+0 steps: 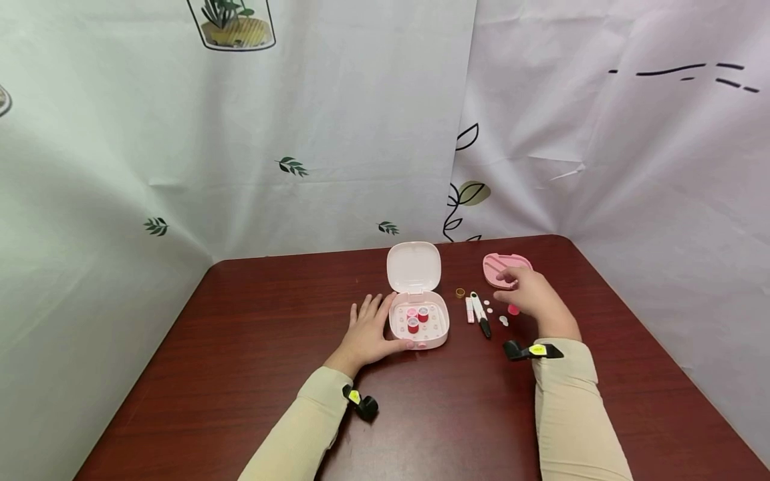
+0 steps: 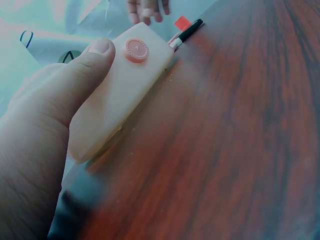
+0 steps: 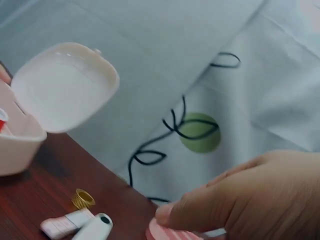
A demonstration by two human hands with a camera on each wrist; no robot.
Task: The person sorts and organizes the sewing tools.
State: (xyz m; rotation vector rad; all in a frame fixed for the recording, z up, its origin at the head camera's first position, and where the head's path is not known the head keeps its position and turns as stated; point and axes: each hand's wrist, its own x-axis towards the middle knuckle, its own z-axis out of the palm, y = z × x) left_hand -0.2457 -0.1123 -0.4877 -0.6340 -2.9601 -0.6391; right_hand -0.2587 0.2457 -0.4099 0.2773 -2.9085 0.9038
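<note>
My left hand (image 1: 368,339) rests against the left side of a pale pink sewing box (image 1: 445,322), fingers spread and thumb along its front near the round pink catch (image 2: 136,50). The box's lid (image 1: 414,266) stands raised at the back. Inside sit a few thread spools (image 1: 412,325), red and pink. My right hand (image 1: 532,298) is over a pink compartment tray (image 1: 492,262), fingers pointing down and loosely bent, with the thumb tip at the tray's edge in the right wrist view. Nothing shows between those fingers.
Between box and tray lie a gold thimble (image 1: 460,292), a small pink-and-white piece (image 1: 470,310) and a slim white tool (image 1: 478,307) with a black end. Small white buttons (image 1: 503,321) and a round pink-red piece (image 1: 513,309) lie near my right wrist. A printed curtain (image 1: 337,133) hangs behind the table.
</note>
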